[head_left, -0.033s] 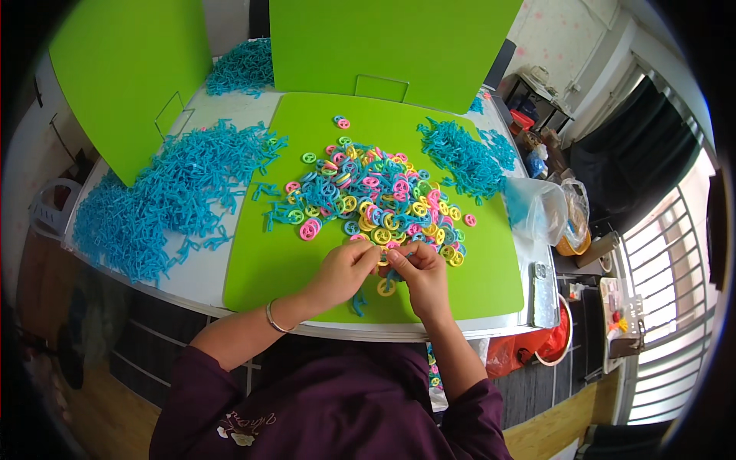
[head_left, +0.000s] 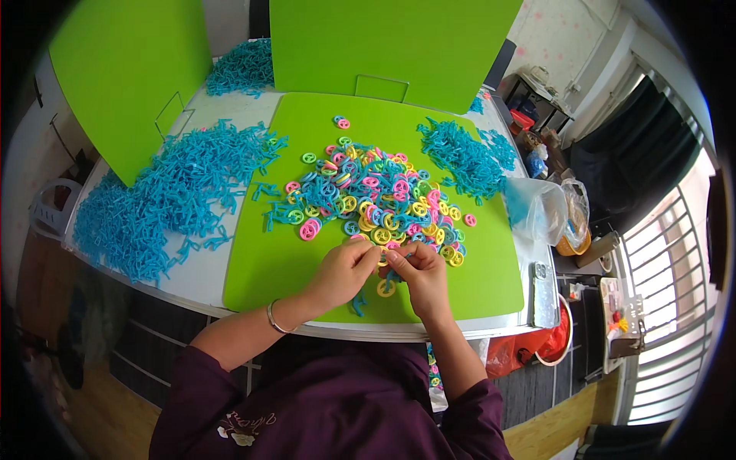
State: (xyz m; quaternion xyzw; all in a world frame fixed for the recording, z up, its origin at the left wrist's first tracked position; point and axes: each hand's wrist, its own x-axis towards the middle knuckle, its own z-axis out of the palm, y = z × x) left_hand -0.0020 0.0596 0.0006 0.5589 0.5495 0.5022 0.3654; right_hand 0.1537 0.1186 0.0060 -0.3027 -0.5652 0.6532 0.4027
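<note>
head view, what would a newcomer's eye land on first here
Probably the heap of pink, yellow, green and blue plastic rings in the middle of the bright green mat. Next, the left hand and right hand meeting at its near edge, and the blue strip pile at left.

Honestly nothing really moved between the two shots, they're the same instant. Both hands, left [head_left: 343,273] and right [head_left: 420,276], stayed pinched together over the near edge of the green mat [head_left: 268,264], fingers on a small piece. The yellow ring [head_left: 386,288] sat just below them as before.
</note>
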